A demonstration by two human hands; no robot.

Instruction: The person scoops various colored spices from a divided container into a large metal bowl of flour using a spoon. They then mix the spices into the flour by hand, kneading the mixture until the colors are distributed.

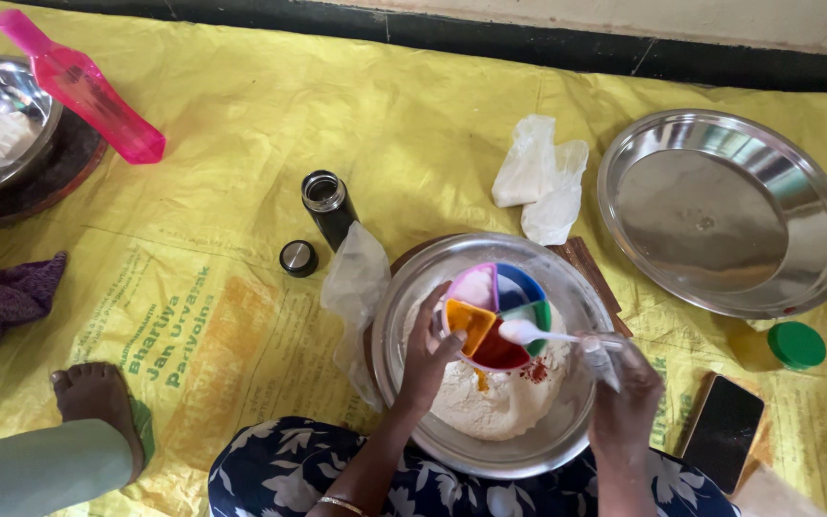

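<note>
My left hand (425, 356) is clamped on the rim of the round multi-colour spice tray (497, 314), held tilted over the steel bowl (404, 316) of white flour (490, 407); right hand (626, 388) pinches the handle of a white plastic spoon (526, 331), scoop end sitting in the tray's red/green sections. Orange and red powder specks already on the flour. Risks, imo: tray is gripped at one edge only, so a slip could tip several colours in at once; too much tilt and the orange section dumps; spoon flick could scatter powder past the bowl onto the yellow sheet (241, 124). Bowl sits on a wooden board (588, 265), may rock if I lean on it. Open black flask (329, 204) w/ its cap (297, 258) off just left of bowl, easy to knock w/ elbow. Phone (725, 429) bottom right near my right arm, dust hazard. Packaging etc.: sheet has green and orange print at lower left; crumpled clear bags (540, 179) above bowl, another (356, 278) hugging bowl's left side; green lid (796, 345) right, below big empty steel plate (725, 211); pink bottle (83, 88) top left lying by a second steel bowl (11, 115). Another person's foot (98, 402) bottom left.
</note>
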